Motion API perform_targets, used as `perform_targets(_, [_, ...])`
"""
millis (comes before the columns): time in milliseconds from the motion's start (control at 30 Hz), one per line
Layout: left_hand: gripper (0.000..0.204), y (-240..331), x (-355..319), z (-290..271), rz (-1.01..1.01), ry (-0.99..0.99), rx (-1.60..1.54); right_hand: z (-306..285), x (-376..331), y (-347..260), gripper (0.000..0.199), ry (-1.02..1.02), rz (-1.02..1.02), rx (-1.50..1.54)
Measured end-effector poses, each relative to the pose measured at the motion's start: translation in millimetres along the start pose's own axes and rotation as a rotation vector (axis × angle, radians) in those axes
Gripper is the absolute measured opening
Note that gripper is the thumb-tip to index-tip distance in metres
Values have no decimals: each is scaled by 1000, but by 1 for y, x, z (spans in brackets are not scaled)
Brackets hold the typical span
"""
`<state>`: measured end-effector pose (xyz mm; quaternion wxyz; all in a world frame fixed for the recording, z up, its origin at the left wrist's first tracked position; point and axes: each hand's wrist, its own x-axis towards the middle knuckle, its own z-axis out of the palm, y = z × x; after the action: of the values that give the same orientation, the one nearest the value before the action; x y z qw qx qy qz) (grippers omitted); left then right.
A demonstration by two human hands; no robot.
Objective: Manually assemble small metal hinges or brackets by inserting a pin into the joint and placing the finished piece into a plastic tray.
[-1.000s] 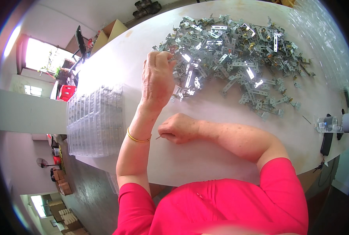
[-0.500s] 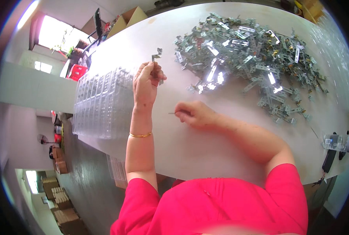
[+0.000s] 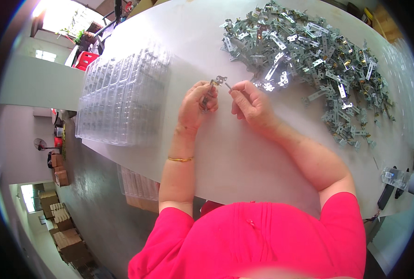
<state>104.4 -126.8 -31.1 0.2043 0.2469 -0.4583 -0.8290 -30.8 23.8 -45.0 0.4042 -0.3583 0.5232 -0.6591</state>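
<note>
My left hand (image 3: 195, 104) is closed around a small bent metal bracket (image 3: 220, 80), whose upper end sticks out above the fingers. Close beside it, my right hand (image 3: 252, 103) pinches a thin metal pin (image 3: 228, 86). The pin's tip points at the bracket's upper end; whether they touch I cannot tell. To the right spreads a large heap of similar metal brackets (image 3: 304, 58), some with brass-coloured parts. Left of my left hand stands a stack of clear plastic trays (image 3: 123, 97) with compartments.
The pale table (image 3: 230, 172) carries all this. At its right lie a clear plastic bottle (image 3: 397, 177) and a black object with a cord (image 3: 384, 197). Clear plastic wrap (image 3: 404, 93) covers the right edge. More trays (image 3: 139, 183) sit on a carton below the table's left edge.
My left hand has come right and lower with the bracket. My right hand has risen with the pin, so both hands are now close together. The whole view has shifted somewhat.
</note>
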Motion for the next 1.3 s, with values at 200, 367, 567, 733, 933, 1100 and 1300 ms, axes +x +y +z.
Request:
perform_targets(200, [16,-3,-6,8,-46,-18,51,0,-1,-1,15,18,13,-3])
perform_targets(367, [16,-5,-9,6,-6,-4,139,2,-1,-3,14,15,11,-3])
perform_targets(567, [15,-6,-11,9,27,42,250,1,-2,-5,12,1,21,-13])
perform_targets(733, [14,-6,-13,13,58,98,335,1,-3,-9,12,1,46,-36])
perform_targets(933, [17,-5,-14,11,67,120,393,1,-3,-9,13,15,53,-48])
perform_targets(1100, [19,-3,-16,12,159,172,603,2,-2,-9,13,19,48,-71])
perform_targets(1300, [19,-10,-12,11,311,172,733,3,-2,-6,15,20,31,-89])
